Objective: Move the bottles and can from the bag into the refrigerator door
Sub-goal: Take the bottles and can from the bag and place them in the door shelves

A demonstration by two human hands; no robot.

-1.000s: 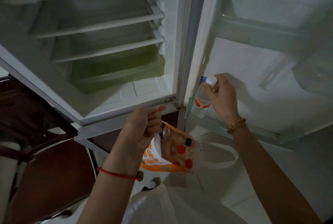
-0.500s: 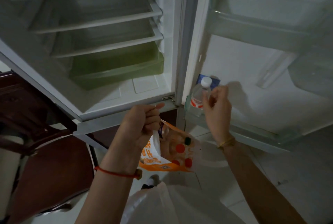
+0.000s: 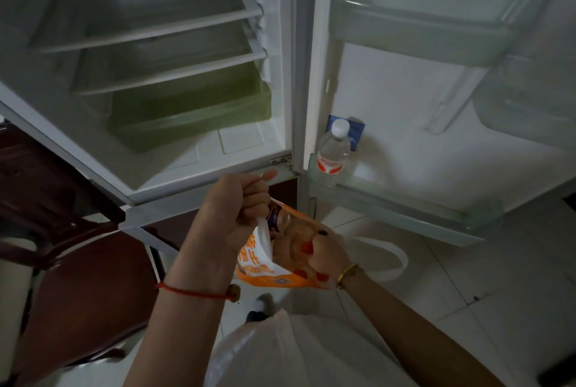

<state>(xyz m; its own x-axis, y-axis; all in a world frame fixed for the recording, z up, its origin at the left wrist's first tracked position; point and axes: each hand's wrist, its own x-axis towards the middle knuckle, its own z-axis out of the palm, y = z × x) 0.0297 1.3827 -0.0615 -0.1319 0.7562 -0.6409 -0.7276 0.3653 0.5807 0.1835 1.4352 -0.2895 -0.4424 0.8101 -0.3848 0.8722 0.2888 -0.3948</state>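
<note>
A clear water bottle (image 3: pixel 333 150) with a white cap and red label stands upright at the left end of the refrigerator door's bottom shelf (image 3: pixel 405 206). Nothing is touching it. Below it hangs the orange and clear plastic bag (image 3: pixel 274 280). My left hand (image 3: pixel 237 209) pinches the bag's upper edge and holds it up. My right hand (image 3: pixel 324 252) is inside the bag and shows only dimly through the plastic. Its grip is hidden. A purple-labelled container (image 3: pixel 278 221) sits at the bag's mouth.
A blue carton (image 3: pixel 357 134) stands behind the water bottle. An upper door shelf (image 3: pixel 420 28) is above it. The fridge interior has white shelves and a green drawer (image 3: pixel 187 112). A dark wooden chair (image 3: pixel 87 277) stands at the lower left. The bag's loose white handle (image 3: pixel 392 249) hangs over the tiled floor.
My right hand let go of the water bottle, left it standing in the door shelf, and came down into the bag. My left hand kept holding the bag.
</note>
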